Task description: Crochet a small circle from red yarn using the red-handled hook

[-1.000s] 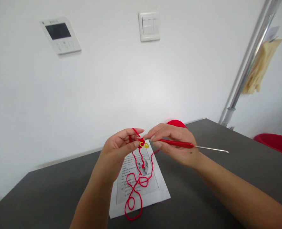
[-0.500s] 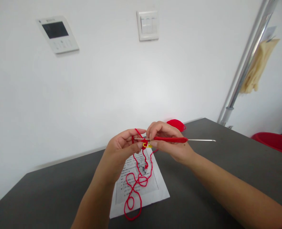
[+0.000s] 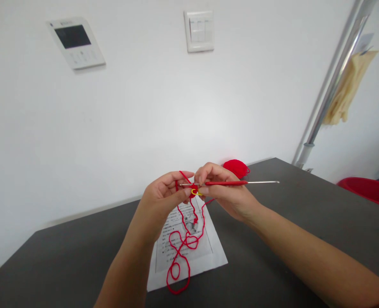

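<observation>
My left hand point(image 3: 165, 192) pinches a small piece of red crochet work point(image 3: 193, 188), with red yarn looped over its index finger. A yellow stitch marker point(image 3: 195, 192) hangs on the piece, close to both thumbs. In my right hand point(image 3: 223, 184) is a crochet hook point(image 3: 227, 183) with a red handle and metal ends, held almost level. Its left tip reaches the crochet work and the yarn by my left fingers; the exact stitch is too small to make out. Loose red yarn point(image 3: 188, 261) trails below in loops.
Under the yarn lies a printed sheet point(image 3: 208, 252) on the dark table point(image 3: 256, 261). A red yarn ball point(image 3: 236, 167) sits behind my right hand against the white wall. To the right are a metal pole point(image 3: 333, 94), beige gloves point(image 3: 349, 90) and a red basin point(image 3: 368, 190).
The crochet hook has shifted a little to the left, its free end turning slightly upward. My fingers keep hold of the crochet work, and the view has moved slightly.
</observation>
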The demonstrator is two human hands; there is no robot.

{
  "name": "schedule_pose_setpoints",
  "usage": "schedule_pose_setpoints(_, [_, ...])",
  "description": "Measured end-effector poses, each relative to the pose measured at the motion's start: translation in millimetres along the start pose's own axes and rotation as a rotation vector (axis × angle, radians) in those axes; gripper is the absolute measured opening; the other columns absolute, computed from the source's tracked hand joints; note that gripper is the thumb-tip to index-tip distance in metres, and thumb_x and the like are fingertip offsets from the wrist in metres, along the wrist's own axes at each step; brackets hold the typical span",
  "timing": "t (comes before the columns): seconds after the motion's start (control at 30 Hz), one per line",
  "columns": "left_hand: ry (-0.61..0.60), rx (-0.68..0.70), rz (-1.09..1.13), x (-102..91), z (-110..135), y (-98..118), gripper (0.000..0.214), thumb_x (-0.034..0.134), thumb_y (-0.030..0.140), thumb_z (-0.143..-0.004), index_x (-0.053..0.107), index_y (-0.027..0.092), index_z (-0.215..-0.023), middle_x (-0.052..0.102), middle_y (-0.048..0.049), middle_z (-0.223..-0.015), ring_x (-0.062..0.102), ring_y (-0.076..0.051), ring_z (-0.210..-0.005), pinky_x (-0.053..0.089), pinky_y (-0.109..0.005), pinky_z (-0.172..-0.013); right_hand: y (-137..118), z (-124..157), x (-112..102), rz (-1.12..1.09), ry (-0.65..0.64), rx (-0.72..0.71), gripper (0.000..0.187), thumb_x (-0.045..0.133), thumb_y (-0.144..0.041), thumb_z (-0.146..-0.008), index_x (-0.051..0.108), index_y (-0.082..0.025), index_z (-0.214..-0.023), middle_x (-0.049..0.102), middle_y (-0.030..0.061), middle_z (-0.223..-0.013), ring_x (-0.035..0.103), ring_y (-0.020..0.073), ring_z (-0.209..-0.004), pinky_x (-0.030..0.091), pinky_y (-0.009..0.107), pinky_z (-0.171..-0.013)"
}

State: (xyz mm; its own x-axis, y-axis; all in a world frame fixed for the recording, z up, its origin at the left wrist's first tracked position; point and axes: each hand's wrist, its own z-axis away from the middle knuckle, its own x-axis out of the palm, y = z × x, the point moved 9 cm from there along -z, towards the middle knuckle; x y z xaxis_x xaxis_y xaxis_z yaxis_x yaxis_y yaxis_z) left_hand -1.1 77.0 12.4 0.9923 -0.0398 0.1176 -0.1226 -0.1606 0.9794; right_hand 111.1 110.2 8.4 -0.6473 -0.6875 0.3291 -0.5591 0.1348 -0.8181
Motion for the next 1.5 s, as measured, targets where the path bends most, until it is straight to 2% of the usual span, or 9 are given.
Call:
schedule_pose_setpoints(0.27, [0.012,0.016,-0.033,-0.8,0.1,2.6,0.028,0.082,0.017,-0.069,0.076,0.015,-0.096,0.073,-0.0006,-0.073,0.062,-0.01,-0.065,0.048,-0.021,-0.064,0.9,0.7,-0.6,0.005,-0.001,0.015,0.019,0.082,-0.024,-0.073,0.065,-0.02,-0.078,0.061,-0.0031,-0.073,0.056,0.0108,-0.068,0.043,0.022,-0.062])
schedule_pose_setpoints(0.6, [0.004,-0.001,-0.035,-1.1,1.4,-0.3,0.027,0.083,0.02,-0.068,0.076,0.016,-0.095,0.075,-0.0025,-0.076,0.065,-0.013,-0.071,0.05,-0.023,-0.066,-1.4,0.4,-2.6,0.048,0.018,-0.043,0.013,0.079,-0.027,-0.077,0.067,-0.02,-0.079,0.062,-0.0022,-0.073,0.056,0.0116,-0.068,0.045,0.025,-0.064])
schedule_pose_setpoints(0.77, [0.003,-0.006,-0.032,-0.8,-0.3,-0.6,0.028,0.084,0.02,-0.067,0.077,0.017,-0.094,0.074,-0.0019,-0.075,0.066,-0.013,-0.072,0.05,-0.023,-0.067,-3.8,0.9,-2.1,0.067,0.008,-0.075,0.017,0.08,-0.034,-0.079,0.07,-0.021,-0.078,0.064,-0.0015,-0.074,0.056,0.012,-0.067,0.045,0.026,-0.064])
schedule_pose_setpoints(1.07, [0.002,0.0,-0.061,-2.0,0.2,-0.4,0.026,0.082,0.019,-0.07,0.077,0.019,-0.095,0.074,-0.0015,-0.076,0.065,-0.013,-0.072,0.05,-0.023,-0.067,-8.1,0.7,-1.3,0.168,-0.048,-0.17,0.03,0.065,-0.045,-0.093,0.07,-0.021,-0.077,0.064,-0.0007,-0.076,0.058,0.0116,-0.071,0.046,0.026,-0.068])
schedule_pose_setpoints(1.33, [-0.009,-0.01,-0.091,-1.3,-0.4,-0.7,0.029,0.082,0.02,-0.07,0.076,0.018,-0.098,0.071,-0.0011,-0.075,0.064,-0.014,-0.072,0.049,-0.026,-0.068,-19.1,1.4,1.6,0.372,-0.023,-0.263,0.04,0.061,-0.054,-0.093,0.066,-0.02,-0.073,0.06,0.0005,-0.076,0.056,0.0126,-0.07,0.045,0.028,-0.066])
schedule_pose_setpoints(1.5, [0.002,-0.01,-0.124,-2.6,0.6,-0.5,0.029,0.081,0.022,-0.07,0.076,0.017,-0.099,0.072,-0.0029,-0.078,0.065,-0.017,-0.074,0.05,-0.029,-0.07,-14.1,1.3,2.6,0.322,-0.052,-0.214,0.037,0.064,-0.051,-0.092,0.064,-0.02,-0.073,0.058,0.0001,-0.077,0.055,0.0135,-0.071,0.044,0.028,-0.067])
